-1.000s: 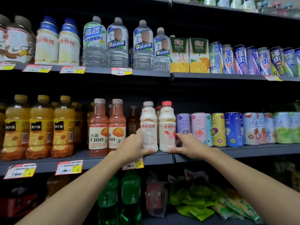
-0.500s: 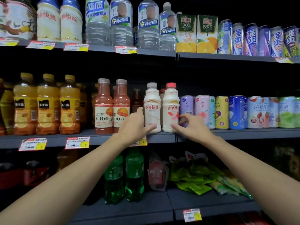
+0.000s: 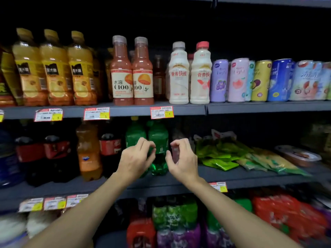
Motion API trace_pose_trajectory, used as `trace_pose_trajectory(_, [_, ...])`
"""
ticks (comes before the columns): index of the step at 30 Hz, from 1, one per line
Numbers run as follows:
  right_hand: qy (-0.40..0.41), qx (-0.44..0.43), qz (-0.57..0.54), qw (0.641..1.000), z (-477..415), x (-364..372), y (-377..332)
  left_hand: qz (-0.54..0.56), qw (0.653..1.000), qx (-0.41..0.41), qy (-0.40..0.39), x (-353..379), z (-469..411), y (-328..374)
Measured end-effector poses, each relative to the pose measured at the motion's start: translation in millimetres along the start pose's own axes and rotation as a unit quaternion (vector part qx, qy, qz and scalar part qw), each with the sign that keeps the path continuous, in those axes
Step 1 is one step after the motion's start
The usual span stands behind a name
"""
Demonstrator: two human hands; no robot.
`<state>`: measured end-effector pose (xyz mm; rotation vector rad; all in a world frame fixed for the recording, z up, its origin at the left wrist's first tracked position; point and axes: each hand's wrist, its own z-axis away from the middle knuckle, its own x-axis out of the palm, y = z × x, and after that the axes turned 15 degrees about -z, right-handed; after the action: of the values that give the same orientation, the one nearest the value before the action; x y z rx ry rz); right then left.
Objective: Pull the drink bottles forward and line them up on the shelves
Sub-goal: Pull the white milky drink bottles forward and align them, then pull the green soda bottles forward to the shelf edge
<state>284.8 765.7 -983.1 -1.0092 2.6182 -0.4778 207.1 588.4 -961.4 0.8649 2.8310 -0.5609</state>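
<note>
Grey shop shelves stocked with drinks.
The upper shelf [image 3: 250, 109] carries yellow juice bottles [image 3: 53, 72], two C100 bottles [image 3: 132, 74], two white milk-drink bottles [image 3: 189, 76] and a row of cans [image 3: 238, 81], all upright at the front edge. The lower shelf [image 3: 250, 178] holds cola bottles [image 3: 110, 147], an orange soda bottle [image 3: 88, 153], green soda bottles [image 3: 159, 140] and flat-lying green snack packets [image 3: 218, 154]. Price tags [image 3: 96, 113] hang on both edges.
</note>
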Motion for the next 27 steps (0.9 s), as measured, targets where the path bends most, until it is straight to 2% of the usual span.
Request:
trace_pose_trajectory(2, [-0.016,0.047,0.032,0.998,15.6,16.4,7.5,-0.022,0.998,-0.047,-0.041,7.0,27.4,-3.3])
trace_pose_trajectory(5, [-0.027,0.148,0.068,0.986,30.4,38.2,18.3,-0.035,0.979,-0.161,-0.123,15.5,53.8,-2.3])
trace_pose_trajectory(10, [-0.070,0.272,0.084,0.956,39.8,57.4,32.8,-0.028,0.920,-0.293,-0.260,23.9,70.8,8.9])
trace_pose_trajectory(14, [-0.105,0.343,0.066,0.931,33.8,65.0,42.0,-0.021,0.867,-0.371,-0.331,28.7,67.9,12.8])
trace_pose_trajectory(20, [-0.132,0.358,0.017,0.924,40.4,68.2,43.7,-0.043,0.833,-0.400,-0.381,41.6,62.8,16.5])
trace_pose_trajectory(27, [-0.110,0.359,0.049,0.925,37.0,69.7,37.2,0.019,0.820,-0.440,-0.366,51.0,64.7,13.3])
